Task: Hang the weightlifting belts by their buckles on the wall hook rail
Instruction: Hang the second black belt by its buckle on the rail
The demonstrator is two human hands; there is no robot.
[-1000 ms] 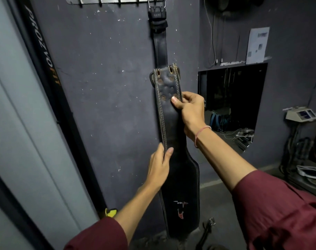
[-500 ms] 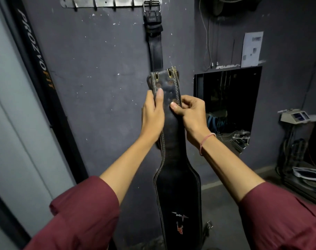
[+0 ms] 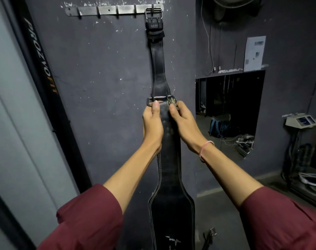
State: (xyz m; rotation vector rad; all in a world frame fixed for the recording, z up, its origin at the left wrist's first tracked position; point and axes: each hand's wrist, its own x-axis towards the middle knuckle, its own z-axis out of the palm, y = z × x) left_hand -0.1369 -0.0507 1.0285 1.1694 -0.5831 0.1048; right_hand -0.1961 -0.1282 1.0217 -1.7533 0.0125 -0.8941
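Head: belt (image 3: pixel 169 168) between both hands.

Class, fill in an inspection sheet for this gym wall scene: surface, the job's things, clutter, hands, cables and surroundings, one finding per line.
Surface: dark painted wall, chipped with white flecks.
Job's things: metal hook rail at the top; one black belt hangs from its rightmost hook by a silver buckle. A second belt is held up in front of it, its buckle below the rail.
Clutter: nothing seen on the rail's other hooks.
Hands: left hand and right hand both grip the second belt just under its buckle.
Cables: white wire runs down the wall.
Surroundings: paper notice, dark wall opening.
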